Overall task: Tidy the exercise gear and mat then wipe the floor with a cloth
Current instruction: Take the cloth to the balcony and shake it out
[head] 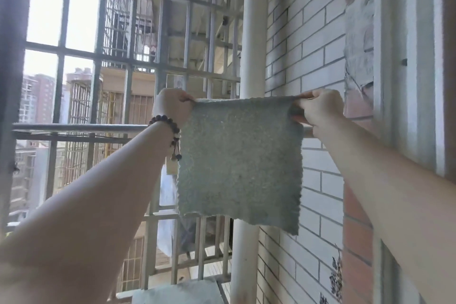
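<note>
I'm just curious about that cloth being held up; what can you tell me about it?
The cloth is a pale grey-green, roughly square piece of fuzzy, towel-like fabric with rough edges. It hangs flat and spread out, its top edge stretched level. The left hand and right hand each pinch a top corner. Behind it are a metal rail and a white pipe.

one cloth (240, 163), grey-green and square, hangs spread out. two hands hold it: the left hand (172, 106) pinches its top left corner and the right hand (318, 108) pinches its top right corner, so two corners are held and two hang free. one beaded bracelet (164, 123) sits on the left wrist. one white pipe (253, 57) runs upright behind the cloth. one horizontal rail (79, 128) crosses at the left, in front of one metal window grille (133, 32). one tiled wall (308, 32) stands at the right.
</note>
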Tool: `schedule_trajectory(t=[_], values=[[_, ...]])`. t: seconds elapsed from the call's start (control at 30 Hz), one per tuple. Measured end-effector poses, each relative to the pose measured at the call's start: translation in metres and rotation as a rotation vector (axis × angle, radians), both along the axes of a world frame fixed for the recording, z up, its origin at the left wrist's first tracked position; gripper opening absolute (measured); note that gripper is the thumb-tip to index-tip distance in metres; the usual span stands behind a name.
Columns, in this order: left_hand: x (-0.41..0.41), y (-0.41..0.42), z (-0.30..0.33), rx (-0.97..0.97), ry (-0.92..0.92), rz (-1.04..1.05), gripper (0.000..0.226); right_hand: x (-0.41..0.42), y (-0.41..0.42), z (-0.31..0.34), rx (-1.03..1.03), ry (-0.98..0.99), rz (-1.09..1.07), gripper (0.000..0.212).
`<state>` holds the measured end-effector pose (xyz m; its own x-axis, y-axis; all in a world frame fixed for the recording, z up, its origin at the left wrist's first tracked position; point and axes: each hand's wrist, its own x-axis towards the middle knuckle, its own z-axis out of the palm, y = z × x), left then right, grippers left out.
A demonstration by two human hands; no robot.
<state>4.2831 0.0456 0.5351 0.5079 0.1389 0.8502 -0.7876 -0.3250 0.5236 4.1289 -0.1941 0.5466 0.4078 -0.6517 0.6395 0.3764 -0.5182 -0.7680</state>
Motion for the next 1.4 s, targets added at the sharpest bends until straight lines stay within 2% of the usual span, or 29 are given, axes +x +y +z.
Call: schedule_trajectory(t=[0.07, 0.17, 0.3, 0.47, 0.57, 0.63, 0.67, 0.7, 0.73, 0.77, 0.8, 0.87, 0.97, 1.07, 1.2, 1.4], values=[[0.008, 0.0, 0.012, 0.009, 0.037, -0.029, 0.014, 0.009, -0.003, 0.005, -0.022, -0.034, -0.036, 0.016], [0.02, 0.002, 0.026, -0.059, 0.12, -0.191, 0.021, 0.023, -0.006, 0.01, -0.059, -0.056, -0.07, 0.009], [0.046, 0.003, 0.03, -0.005, 0.166, -0.251, 0.003, 0.043, -0.008, 0.017, -0.199, -0.011, -0.167, 0.015], [0.067, -0.006, 0.028, 0.104, 0.272, -0.31, 0.022, 0.062, -0.012, 0.021, -0.363, 0.186, -0.22, 0.022], [0.072, -0.013, 0.023, 0.184, 0.324, -0.361, 0.029, 0.073, -0.018, 0.02, -0.541, 0.442, -0.19, 0.022], [0.082, -0.013, 0.018, 0.167, 0.396, -0.411, 0.03, 0.075, -0.017, 0.019, -0.656, 0.569, -0.156, 0.021], [0.085, -0.015, 0.015, 0.297, 0.36, -0.236, 0.031, 0.075, -0.016, 0.018, -0.698, 0.585, -0.142, 0.021], [0.085, -0.014, 0.01, 0.484, 0.227, -0.052, 0.032, 0.074, -0.015, 0.017, -0.734, 0.578, -0.133, 0.021], [0.08, -0.012, 0.009, 0.497, 0.198, -0.032, 0.033, 0.073, -0.014, 0.016, -0.764, 0.558, -0.12, 0.02], [0.072, -0.011, 0.009, 0.416, 0.249, -0.178, 0.033, 0.072, -0.012, 0.015, -0.789, 0.542, -0.102, 0.02], [0.071, -0.01, 0.011, 0.333, 0.241, -0.206, 0.03, 0.07, -0.011, 0.015, -0.81, 0.536, -0.082, 0.019], [0.07, -0.01, 0.011, 0.414, 0.191, -0.095, 0.024, 0.063, -0.01, 0.015, -0.846, 0.547, -0.055, 0.019], [0.065, -0.007, 0.007, 0.59, 0.144, -0.148, 0.02, 0.053, -0.009, 0.016, -0.872, 0.615, -0.032, 0.015], [0.065, -0.005, 0.005, 0.672, 0.075, -0.151, 0.018, 0.054, -0.01, 0.016, -0.868, 0.657, -0.11, 0.008], [0.066, -0.012, 0.004, 0.668, 0.038, -0.063, 0.011, 0.062, -0.01, 0.012, -0.891, 0.588, -0.202, 0.002], [0.067, -0.021, 0.01, 0.619, -0.008, 0.047, 0.008, 0.07, -0.014, 0.012, -0.891, 0.49, -0.251, 0.007]])
